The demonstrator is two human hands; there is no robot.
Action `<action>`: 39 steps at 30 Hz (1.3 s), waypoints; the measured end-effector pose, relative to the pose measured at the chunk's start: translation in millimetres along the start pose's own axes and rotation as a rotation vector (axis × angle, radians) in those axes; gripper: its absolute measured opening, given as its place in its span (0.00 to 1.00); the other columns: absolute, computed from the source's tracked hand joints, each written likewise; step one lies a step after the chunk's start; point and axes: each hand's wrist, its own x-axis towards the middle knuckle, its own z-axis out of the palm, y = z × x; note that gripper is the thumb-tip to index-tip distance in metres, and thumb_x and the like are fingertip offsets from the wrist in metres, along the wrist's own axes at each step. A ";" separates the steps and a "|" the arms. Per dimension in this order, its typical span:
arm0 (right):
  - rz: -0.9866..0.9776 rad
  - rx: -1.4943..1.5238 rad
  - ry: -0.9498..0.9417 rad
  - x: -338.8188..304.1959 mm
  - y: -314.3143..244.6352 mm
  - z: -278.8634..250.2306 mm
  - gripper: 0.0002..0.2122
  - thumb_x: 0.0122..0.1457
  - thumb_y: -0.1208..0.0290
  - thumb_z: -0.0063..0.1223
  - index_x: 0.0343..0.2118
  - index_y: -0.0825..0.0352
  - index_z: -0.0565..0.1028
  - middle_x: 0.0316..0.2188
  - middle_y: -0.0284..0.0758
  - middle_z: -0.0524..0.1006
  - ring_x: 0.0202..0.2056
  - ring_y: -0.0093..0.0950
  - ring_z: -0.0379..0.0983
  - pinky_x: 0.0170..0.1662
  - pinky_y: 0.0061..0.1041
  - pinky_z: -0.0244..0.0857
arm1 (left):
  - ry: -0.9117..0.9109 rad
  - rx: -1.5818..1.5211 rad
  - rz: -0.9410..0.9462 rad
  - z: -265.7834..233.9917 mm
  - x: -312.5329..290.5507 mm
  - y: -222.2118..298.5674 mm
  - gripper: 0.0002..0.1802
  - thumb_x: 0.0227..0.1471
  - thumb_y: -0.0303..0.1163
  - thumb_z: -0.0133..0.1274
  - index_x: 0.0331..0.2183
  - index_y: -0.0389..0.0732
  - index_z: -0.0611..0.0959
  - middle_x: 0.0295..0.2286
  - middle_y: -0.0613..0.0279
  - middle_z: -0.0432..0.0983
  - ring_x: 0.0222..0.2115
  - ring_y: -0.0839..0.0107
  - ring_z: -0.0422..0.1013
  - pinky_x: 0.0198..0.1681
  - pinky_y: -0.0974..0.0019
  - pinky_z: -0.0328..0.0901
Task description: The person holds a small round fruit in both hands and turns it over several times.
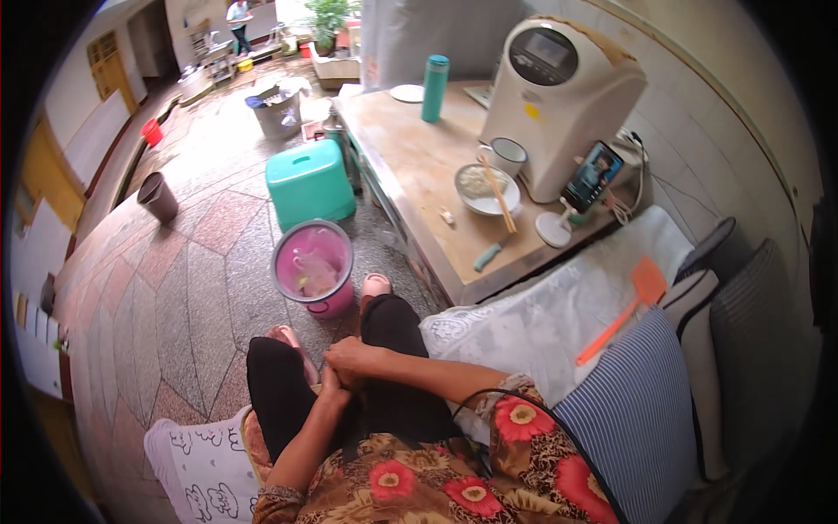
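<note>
My left hand [332,382] and my right hand [350,359] rest together between my knees, over my black trousers. The fingers of both are closed, the right lying against the left, and no object shows in them. Just ahead of my feet stands a pink bucket [282,270] with crumpled clear plastic and scraps inside. On the table [384,131] to my right, a white bowl [470,200] of pale food has wooden chopsticks [497,194] across it. Nearby are an enamel mug [508,159], a green-handled knife [489,256] and a small pale scrap [448,217].
A teal stool [310,179] stands beyond the bucket. The table also bears a teal bottle [435,89], a white appliance [550,105] and a phone [595,175] on a stand. An orange fly swatter [624,306] lies by a striped cushion [628,410]. Far off, a person [238,24] stands.
</note>
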 end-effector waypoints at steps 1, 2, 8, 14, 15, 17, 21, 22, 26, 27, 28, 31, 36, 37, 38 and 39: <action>-0.016 0.003 0.015 1.9 9.1 10.0 0.14 0.32 0.71 0.54 0.25 0.70 0.70 0.21 0.44 0.73 0.25 0.39 0.72 0.25 0.35 0.65 | 0.014 0.017 -0.005 8.0 -3.0 -1.6 0.24 0.49 0.50 0.35 0.41 0.44 0.70 0.38 0.56 0.69 0.38 0.62 0.66 0.40 0.59 0.63; -0.017 -0.016 0.077 2.6 17.3 20.4 0.12 0.33 0.72 0.54 0.24 0.70 0.70 0.20 0.43 0.72 0.24 0.38 0.72 0.24 0.35 0.64 | 0.029 0.032 -0.007 14.6 -4.9 -3.4 0.24 0.49 0.50 0.35 0.40 0.44 0.70 0.37 0.56 0.69 0.38 0.62 0.66 0.40 0.59 0.63; -0.050 -0.007 0.075 5.8 14.1 17.0 0.14 0.35 0.71 0.53 0.28 0.70 0.69 0.21 0.44 0.73 0.26 0.39 0.72 0.25 0.36 0.65 | 0.014 -0.188 -0.014 6.9 -4.0 0.9 0.23 0.48 0.52 0.35 0.44 0.53 0.66 0.41 0.63 0.65 0.43 0.65 0.61 0.45 0.56 0.58; 0.007 -0.003 0.023 6.6 7.3 6.8 0.13 0.43 0.68 0.47 0.31 0.70 0.68 0.22 0.45 0.73 0.27 0.41 0.72 0.26 0.36 0.65 | -0.065 -0.252 0.087 -16.7 12.6 1.0 0.22 0.47 0.50 0.39 0.42 0.51 0.70 0.39 0.63 0.68 0.41 0.66 0.64 0.44 0.58 0.60; 0.019 0.005 0.051 7.8 10.6 6.7 0.12 0.45 0.67 0.44 0.31 0.69 0.67 0.21 0.45 0.73 0.26 0.42 0.72 0.26 0.37 0.65 | -0.098 -0.267 0.005 -9.7 7.8 4.0 0.21 0.47 0.50 0.39 0.41 0.50 0.71 0.38 0.63 0.69 0.40 0.65 0.65 0.44 0.59 0.60; 0.019 0.045 0.068 4.0 14.2 9.7 0.12 0.46 0.66 0.44 0.32 0.69 0.67 0.20 0.45 0.73 0.25 0.43 0.71 0.26 0.37 0.65 | -0.014 -0.156 0.021 -8.4 5.2 2.3 0.20 0.47 0.47 0.39 0.40 0.47 0.72 0.37 0.60 0.69 0.40 0.64 0.65 0.43 0.60 0.62; -0.024 0.168 0.100 -2.9 6.8 -2.1 0.15 0.45 0.65 0.47 0.33 0.69 0.65 0.19 0.47 0.71 0.24 0.45 0.69 0.25 0.38 0.63 | -0.006 -0.068 0.029 -7.4 -9.8 7.7 0.18 0.48 0.44 0.39 0.39 0.45 0.70 0.35 0.56 0.69 0.37 0.64 0.66 0.40 0.63 0.63; 0.001 0.164 0.043 -2.1 5.4 -4.8 0.17 0.45 0.63 0.48 0.34 0.69 0.64 0.19 0.47 0.71 0.25 0.46 0.69 0.26 0.39 0.62 | -0.015 -0.052 0.027 -7.4 -12.4 8.6 0.18 0.47 0.44 0.39 0.38 0.44 0.70 0.35 0.56 0.69 0.37 0.64 0.67 0.40 0.63 0.63; -0.055 0.259 0.112 -4.8 1.6 -33.5 0.20 0.46 0.60 0.50 0.37 0.70 0.64 0.21 0.48 0.71 0.28 0.45 0.69 0.29 0.38 0.61 | -0.123 0.005 -0.083 -33.7 -11.3 25.0 0.19 0.45 0.45 0.43 0.36 0.42 0.71 0.32 0.55 0.69 0.34 0.62 0.67 0.37 0.61 0.64; -0.064 0.387 0.246 -8.0 7.7 -37.3 0.19 0.46 0.63 0.50 0.37 0.70 0.65 0.22 0.49 0.71 0.27 0.45 0.69 0.29 0.36 0.62 | -0.071 0.017 -0.072 -26.0 -17.8 22.8 0.20 0.44 0.45 0.43 0.36 0.41 0.71 0.31 0.55 0.69 0.33 0.61 0.67 0.36 0.60 0.64; -0.059 0.393 0.355 -8.8 16.7 -38.9 0.17 0.46 0.64 0.50 0.36 0.70 0.66 0.22 0.48 0.71 0.27 0.44 0.69 0.29 0.35 0.62 | -0.022 0.032 -0.068 -7.2 -31.5 18.7 0.20 0.44 0.45 0.44 0.35 0.41 0.70 0.30 0.54 0.69 0.32 0.60 0.67 0.36 0.59 0.63; -0.017 0.516 0.502 -4.9 29.3 -44.3 0.13 0.47 0.68 0.48 0.33 0.70 0.68 0.22 0.47 0.71 0.27 0.42 0.69 0.30 0.33 0.63 | 0.041 0.025 -0.046 2.2 -39.1 16.6 0.20 0.42 0.45 0.46 0.34 0.41 0.70 0.29 0.54 0.69 0.30 0.57 0.66 0.35 0.56 0.63; 0.007 0.457 0.498 -3.7 33.1 -27.6 0.08 0.46 0.70 0.47 0.27 0.70 0.70 0.22 0.45 0.72 0.28 0.42 0.70 0.30 0.33 0.62 | 0.017 0.068 -0.031 -9.4 -27.7 14.7 0.19 0.42 0.43 0.47 0.34 0.40 0.71 0.28 0.57 0.70 0.31 0.59 0.67 0.38 0.56 0.62; -0.016 0.436 0.503 -2.5 31.0 -25.0 0.09 0.46 0.70 0.47 0.27 0.70 0.70 0.22 0.45 0.72 0.27 0.42 0.70 0.30 0.34 0.62 | 0.012 0.077 -0.030 -9.8 -26.4 14.1 0.18 0.42 0.43 0.47 0.33 0.40 0.72 0.28 0.57 0.70 0.31 0.59 0.67 0.38 0.56 0.62; -0.016 0.444 0.487 -3.9 30.2 -22.6 0.09 0.46 0.69 0.47 0.27 0.70 0.70 0.22 0.45 0.72 0.27 0.42 0.70 0.31 0.34 0.62 | 0.007 0.087 -0.030 -9.9 -25.0 13.4 0.18 0.42 0.43 0.47 0.32 0.40 0.72 0.27 0.57 0.71 0.30 0.60 0.67 0.38 0.56 0.62; -0.025 0.456 0.469 -3.1 26.6 -23.0 0.09 0.46 0.69 0.48 0.27 0.70 0.70 0.22 0.46 0.72 0.27 0.42 0.70 0.31 0.34 0.62 | 0.006 0.094 -0.022 -10.8 -25.8 14.6 0.17 0.43 0.43 0.47 0.31 0.39 0.73 0.27 0.58 0.71 0.30 0.60 0.67 0.38 0.56 0.62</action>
